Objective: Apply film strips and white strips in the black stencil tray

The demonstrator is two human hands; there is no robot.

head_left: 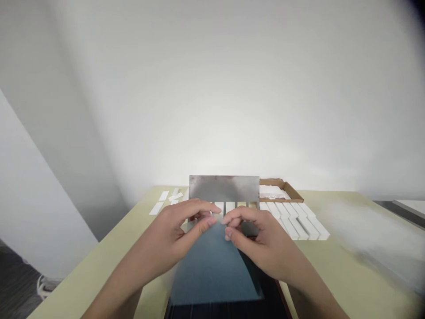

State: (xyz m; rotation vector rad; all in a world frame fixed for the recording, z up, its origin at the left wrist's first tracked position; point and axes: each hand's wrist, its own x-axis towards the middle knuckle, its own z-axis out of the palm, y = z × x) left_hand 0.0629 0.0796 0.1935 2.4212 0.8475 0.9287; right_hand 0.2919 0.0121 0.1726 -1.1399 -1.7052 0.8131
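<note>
A thin blue sheet (215,270) slopes from my fingertips down toward me, broad at the near end and narrow at the far end. My left hand (191,226) is curled at its upper left corner, thumb against the sheet and index finger stretched over the top. At the upper right corner, my right hand (254,230) pinches with thumb and bent fingers. Something pale and blurred shows between the fingertips; I cannot make it out. Behind my hands stands a grey metal plate (224,188), with several pale strips (230,207) in a row before it.
Beneath the sheet is a dark panel (232,310) with a reddish-brown edge. White blocks (295,221) lie in rows on the right, before an open cardboard box (294,192). Loose white pieces (156,208) lie left on the yellowish table (109,261). A wall stands behind.
</note>
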